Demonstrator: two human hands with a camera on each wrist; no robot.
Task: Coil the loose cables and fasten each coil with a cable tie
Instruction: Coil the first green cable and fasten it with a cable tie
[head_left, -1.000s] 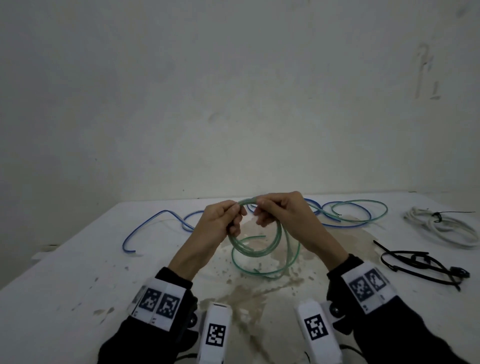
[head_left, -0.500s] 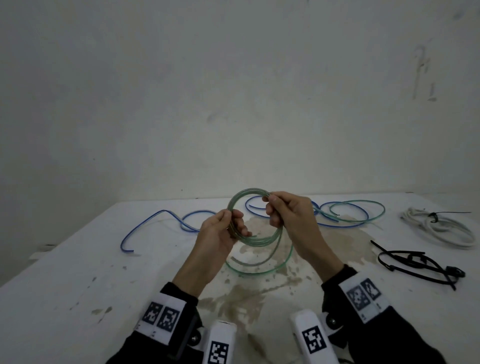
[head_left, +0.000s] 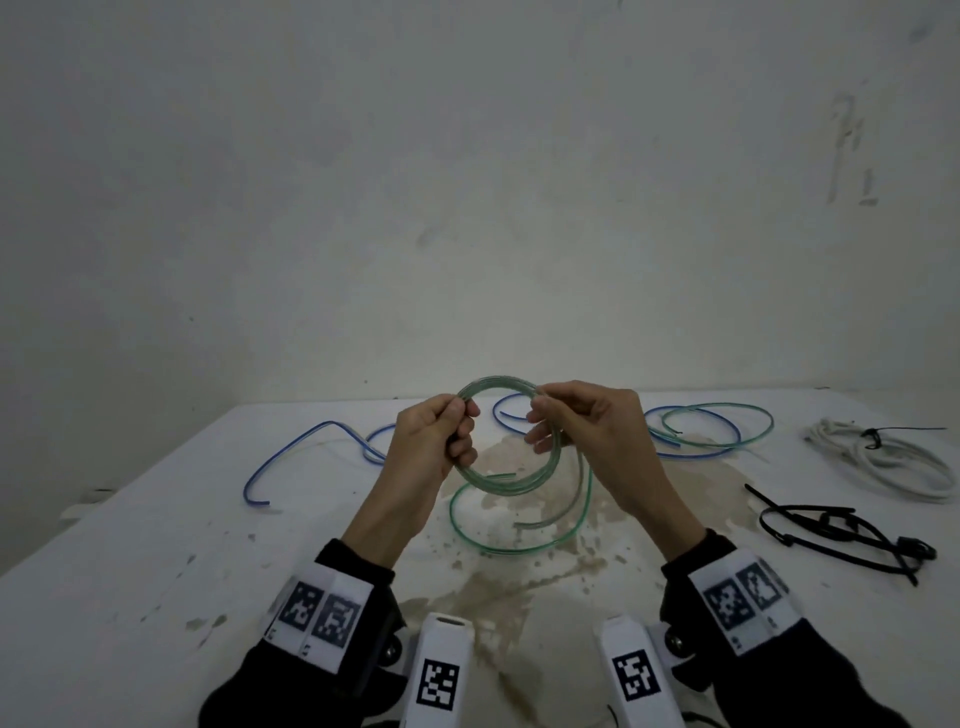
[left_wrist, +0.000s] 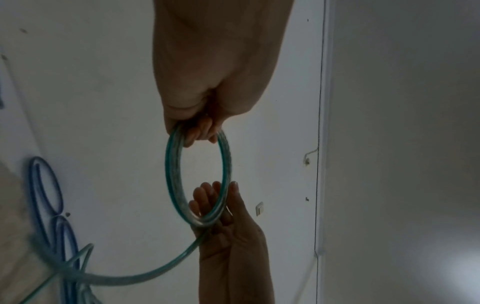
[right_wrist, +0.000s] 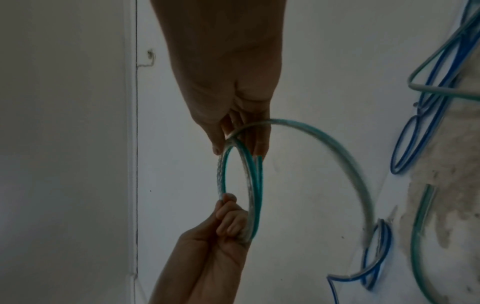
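Note:
A green translucent cable coil (head_left: 506, 480) is held upright above the table between both hands. My left hand (head_left: 448, 434) grips the coil's left side with curled fingers. My right hand (head_left: 563, 421) pinches its upper right side. One loose loop of the same cable (head_left: 519, 545) hangs down onto the stained table. In the left wrist view the coil (left_wrist: 171, 174) runs from my left hand (left_wrist: 200, 131) down to my right hand (left_wrist: 218, 203). The right wrist view shows the coil (right_wrist: 253, 191) pinched by my right hand (right_wrist: 241, 137), with my left hand (right_wrist: 228, 220) gripping below.
A blue cable (head_left: 306, 441) lies loose at the back left. Blue and green loops (head_left: 711, 431) lie at the back right. A tied white cable coil (head_left: 878, 462) sits far right, with black cable ties (head_left: 841, 530) in front of it. The white table (head_left: 130, 571) meets the wall behind.
Both hands have lifted the green coil off the table and turned it upright. More cable has been gathered into it, leaving one loop trailing on the table.

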